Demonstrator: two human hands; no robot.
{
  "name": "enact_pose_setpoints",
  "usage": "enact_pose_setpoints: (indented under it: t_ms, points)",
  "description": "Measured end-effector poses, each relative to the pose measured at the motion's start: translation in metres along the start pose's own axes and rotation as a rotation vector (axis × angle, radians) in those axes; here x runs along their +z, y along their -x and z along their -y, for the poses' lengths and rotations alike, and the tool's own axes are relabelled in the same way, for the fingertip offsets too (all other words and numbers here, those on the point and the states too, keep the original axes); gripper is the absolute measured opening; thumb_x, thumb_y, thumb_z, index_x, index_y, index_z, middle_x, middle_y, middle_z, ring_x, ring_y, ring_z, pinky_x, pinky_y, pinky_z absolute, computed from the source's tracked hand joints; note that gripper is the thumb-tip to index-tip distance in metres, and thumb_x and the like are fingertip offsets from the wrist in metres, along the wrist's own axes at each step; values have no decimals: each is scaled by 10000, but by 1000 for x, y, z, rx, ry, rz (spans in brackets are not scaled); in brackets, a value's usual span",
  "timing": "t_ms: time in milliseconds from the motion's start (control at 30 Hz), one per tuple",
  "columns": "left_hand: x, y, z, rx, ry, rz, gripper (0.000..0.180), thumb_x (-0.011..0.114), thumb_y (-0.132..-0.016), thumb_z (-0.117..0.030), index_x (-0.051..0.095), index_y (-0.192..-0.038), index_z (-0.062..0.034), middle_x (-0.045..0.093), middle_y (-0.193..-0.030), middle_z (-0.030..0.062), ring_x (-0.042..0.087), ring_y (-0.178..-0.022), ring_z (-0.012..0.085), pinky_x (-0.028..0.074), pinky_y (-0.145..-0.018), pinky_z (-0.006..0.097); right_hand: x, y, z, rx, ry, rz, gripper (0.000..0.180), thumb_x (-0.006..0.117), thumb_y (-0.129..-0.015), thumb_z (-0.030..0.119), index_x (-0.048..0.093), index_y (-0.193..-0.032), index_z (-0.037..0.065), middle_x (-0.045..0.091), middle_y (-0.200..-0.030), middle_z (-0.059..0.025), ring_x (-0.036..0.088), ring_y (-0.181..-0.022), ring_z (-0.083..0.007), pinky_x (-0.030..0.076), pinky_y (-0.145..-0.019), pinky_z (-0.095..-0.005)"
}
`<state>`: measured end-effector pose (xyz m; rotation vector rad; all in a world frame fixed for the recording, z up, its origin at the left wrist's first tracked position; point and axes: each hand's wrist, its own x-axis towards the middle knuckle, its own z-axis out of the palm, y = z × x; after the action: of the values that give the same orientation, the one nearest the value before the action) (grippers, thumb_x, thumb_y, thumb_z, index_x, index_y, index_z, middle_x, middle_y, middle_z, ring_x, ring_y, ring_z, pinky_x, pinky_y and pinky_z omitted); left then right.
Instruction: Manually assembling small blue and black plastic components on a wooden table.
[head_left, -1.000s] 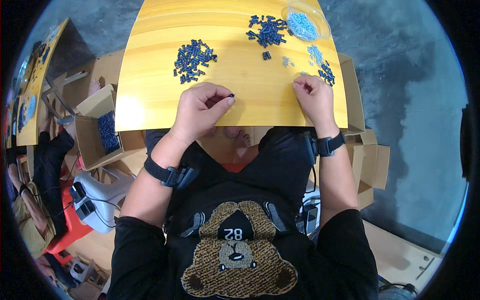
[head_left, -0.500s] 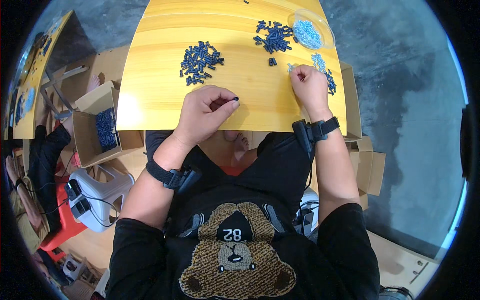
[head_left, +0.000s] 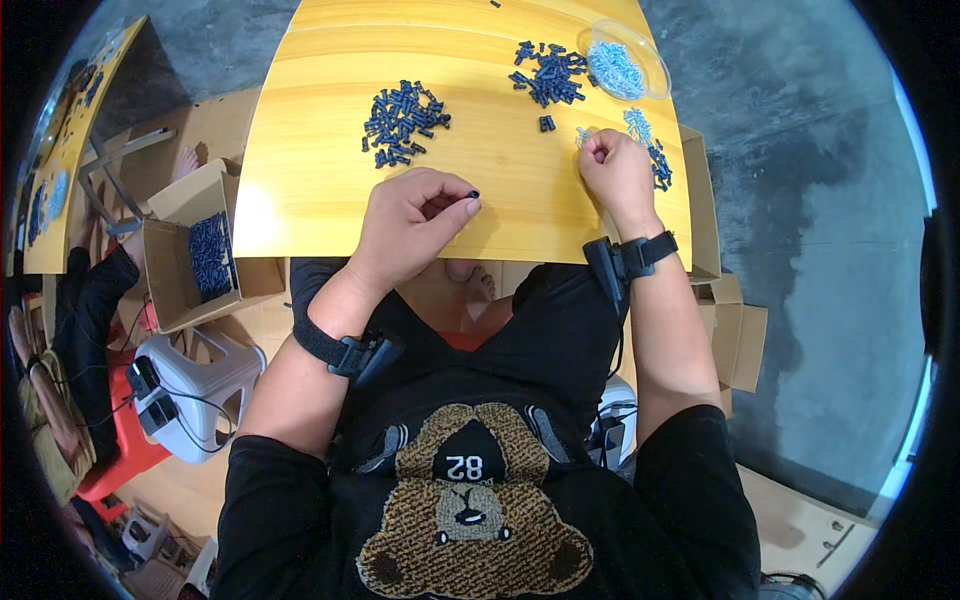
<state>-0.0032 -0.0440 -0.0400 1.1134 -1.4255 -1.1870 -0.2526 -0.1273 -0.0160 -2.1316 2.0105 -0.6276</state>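
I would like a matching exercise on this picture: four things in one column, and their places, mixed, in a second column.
Things:
1. left hand
2. right hand
3. clear dish
4. cardboard box

Places:
A. on the floor left of the table, dark parts inside
B. far right of the table, pale parts inside
C. beside the small pale parts
D. pinching one small dark part

Pairs: 1-D, 2-C, 3-B, 4-A

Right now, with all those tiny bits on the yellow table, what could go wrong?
The left hand pinches one small dark part near the table edge; dropped, it could fall to the floor. The right hand works beside loose parts at the right edge and might sweep them off.
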Motion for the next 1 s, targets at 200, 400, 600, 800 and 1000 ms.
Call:
enact_pose_setpoints:
  t_ms: [200,400,600,800,1000]
  points:
    - [-1,1,-1,9,-21,-2,147,673,-826,-122,646,-882,11,594,-808,22,552,-718,74,446,-641,210,-5,24,1,-68,-148,-32,64,622,-720,76,612,-709,14,607,-643,-133,590,-578,-265,470,-555,-332]
    - [-2,-2,0,52,-93,3,169,663,-832,-141,647,-903,11,612,-807,41,558,-734,101,445,-656,226,-13,43,15,0,-520,173,55,632,-751,47,614,-769,-1,605,-679,-93,584,-615,-201,460,-566,-289]
    - [0,-1,4,99,-146,4,165,658,-820,-132,652,-899,13,624,-811,73,585,-715,134,467,-651,248,-21,59,60,-261,-538,226,68,623,-762,55,602,-789,-4,599,-739,-106,583,-676,-212,466,-608,-295]
    - [3,5,3,102,-76,-7,159,679,-801,-112,661,-896,14,623,-783,85,608,-683,140,489,-631,257,-24,68,84,-242,-618,301,61,615,-749,56,604,-763,-2,571,-694,-107,567,-592,-202,462,-552,-295]
    - [5,11,-6,11,-48,30,151,669,-821,-86,651,-925,22,634,-817,57,593,-738,105,484,-674,239,-20,72,81,-309,-577,239,68,616,-730,64,606,-745,-2,569,-669,-119,579,-586,-217,467,-541,-304]
